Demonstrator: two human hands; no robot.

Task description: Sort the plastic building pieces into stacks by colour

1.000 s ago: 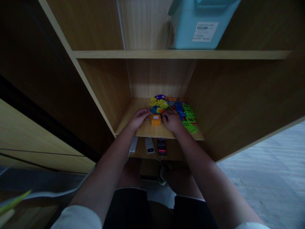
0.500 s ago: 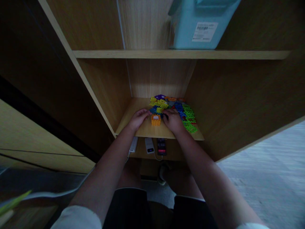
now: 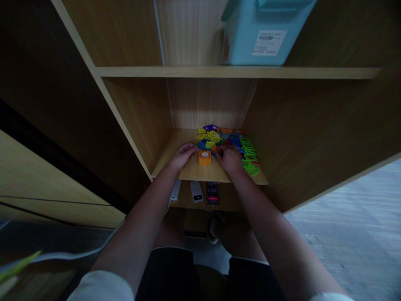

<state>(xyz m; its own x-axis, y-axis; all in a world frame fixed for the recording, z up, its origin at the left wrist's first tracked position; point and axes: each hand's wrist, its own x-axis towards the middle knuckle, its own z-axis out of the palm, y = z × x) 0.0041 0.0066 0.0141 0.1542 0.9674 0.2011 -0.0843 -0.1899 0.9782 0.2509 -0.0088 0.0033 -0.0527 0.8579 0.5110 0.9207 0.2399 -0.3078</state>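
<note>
A pile of coloured plastic interlocking pieces [image 3: 228,144] lies on a wooden shelf [image 3: 188,169] inside a cabinet. A small orange cube built from such pieces [image 3: 205,157] stands at the front of the pile, between my hands. My left hand [image 3: 181,156] rests on the shelf left of the cube, its fingers curled down and reaching to the pile's blue and yellow edge. My right hand [image 3: 230,159] lies on the pile just right of the cube, fingers bent onto the pieces. What either hand's fingers hold is hidden.
A light blue plastic bin with a white label [image 3: 266,31] sits on the shelf above. Below the shelf lie a white charger [image 3: 196,191], a white plug [image 3: 176,190] and a dark device with a red light [image 3: 212,193]. The cabinet's side walls [image 3: 140,121] stand close on both sides.
My right hand has shifted slightly back into the pile, away from the orange cube. My left hand and the cube have stayed in place.
</note>
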